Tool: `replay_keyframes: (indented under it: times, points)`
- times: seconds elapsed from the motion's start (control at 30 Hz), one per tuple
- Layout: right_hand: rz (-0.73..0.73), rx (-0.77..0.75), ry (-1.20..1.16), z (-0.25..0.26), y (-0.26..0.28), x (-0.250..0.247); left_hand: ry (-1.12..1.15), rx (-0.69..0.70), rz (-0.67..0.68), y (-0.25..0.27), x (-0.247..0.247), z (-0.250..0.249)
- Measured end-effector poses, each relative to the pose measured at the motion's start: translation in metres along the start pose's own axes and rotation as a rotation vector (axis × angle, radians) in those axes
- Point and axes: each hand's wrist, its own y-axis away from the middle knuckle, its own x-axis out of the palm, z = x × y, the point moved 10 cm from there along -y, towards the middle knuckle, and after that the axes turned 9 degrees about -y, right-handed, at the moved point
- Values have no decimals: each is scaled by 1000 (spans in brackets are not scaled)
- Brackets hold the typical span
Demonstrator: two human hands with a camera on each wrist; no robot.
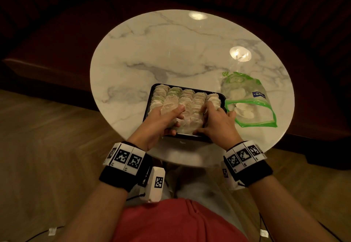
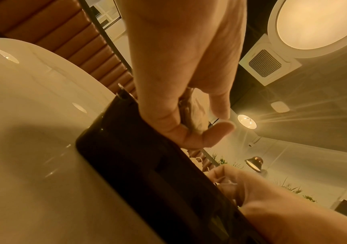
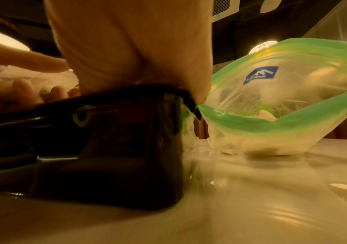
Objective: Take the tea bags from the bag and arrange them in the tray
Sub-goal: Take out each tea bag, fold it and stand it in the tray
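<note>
Desk (image 1: 171,51): round, white marble with grey veins, glossy, mirroring ceiling lamps. Floor (image 1: 38,146): wood planks. Bench (image 1: 47,51): dark, padded, behind the desk. Tray (image 1: 150,97): black, at near desk edge, packed with rows of tea bags (image 1: 190,99). Bag (image 1: 247,99): clear, green-rimmed, mouth open, touching the tray's right side, a few tea bags inside. Left hand (image 1: 161,120): fingers curled round a bundle of tea bags over the tray. Right hand (image 1: 216,122): fingers spread fairly flat on the tea bags.
</note>
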Motion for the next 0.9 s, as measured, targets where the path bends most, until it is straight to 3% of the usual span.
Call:
replay_keyframes:
  times: [0.2, 0.37, 0.47, 0.6, 0.9]
  points:
    - [-102, -7, -127, 3, 0, -14, 9, -11, 27, 0, 1, 2]
    - [-276, -311, -503, 38, 13, -53, -71, 4, 104, 2, 9, 1]
    - [-194, -423, -548, 62, 17, -56, -118, 43, 171, 8, 19, -7]
    - [-98, -425, -516, 71, 13, -47, -144, 64, 218, 12, 27, -13]
    - [-153, -291, -643, 51, 12, -62, -71, 27, 137, 11, 16, -15]
